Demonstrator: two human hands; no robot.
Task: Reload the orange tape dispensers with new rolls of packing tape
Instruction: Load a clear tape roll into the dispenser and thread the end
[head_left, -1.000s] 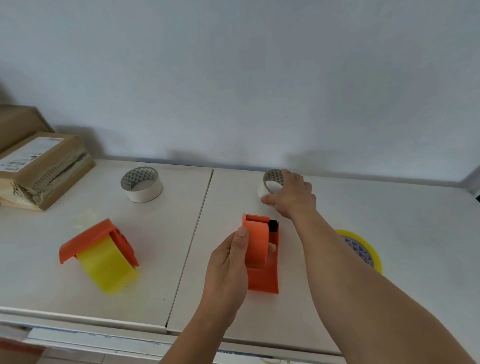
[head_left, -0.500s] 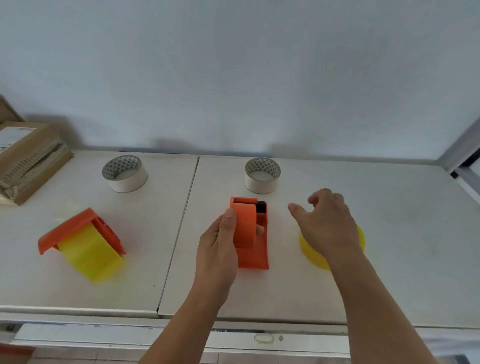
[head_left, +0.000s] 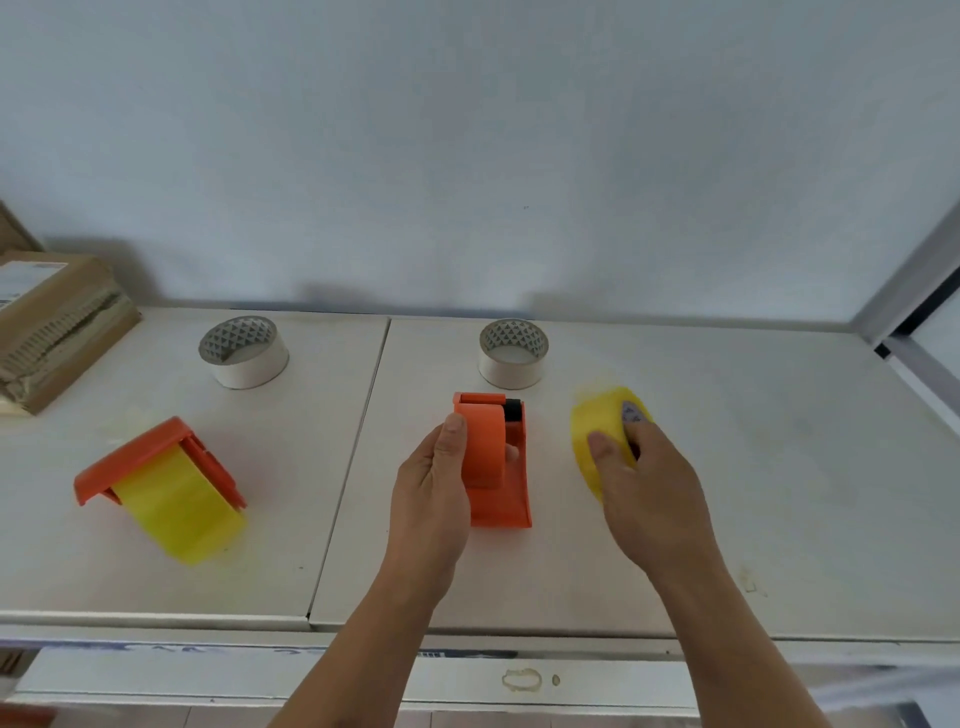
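An orange tape dispenser (head_left: 498, 483) with no roll on it stands at the table's middle, and my left hand (head_left: 436, 483) grips its curved hub from the left side. To its right my right hand (head_left: 644, 488) holds a yellow tape roll (head_left: 597, 421) tipped up on edge, thumb on its outer band, fingers at its core. A second orange dispenser (head_left: 140, 457) lies at the left with a yellow roll (head_left: 182, 514) mounted in it.
Two empty white tape cores (head_left: 244, 353) (head_left: 513, 355) stand near the wall. A cardboard parcel (head_left: 52, 322) lies at the far left. A seam (head_left: 353, 452) splits the white tabletop. A metal frame (head_left: 904, 312) rises at the right.
My right hand left the white core by the wall, came down onto the flat yellow roll on the right, and has lifted it on edge. The left hand kept its hold on the dispenser.
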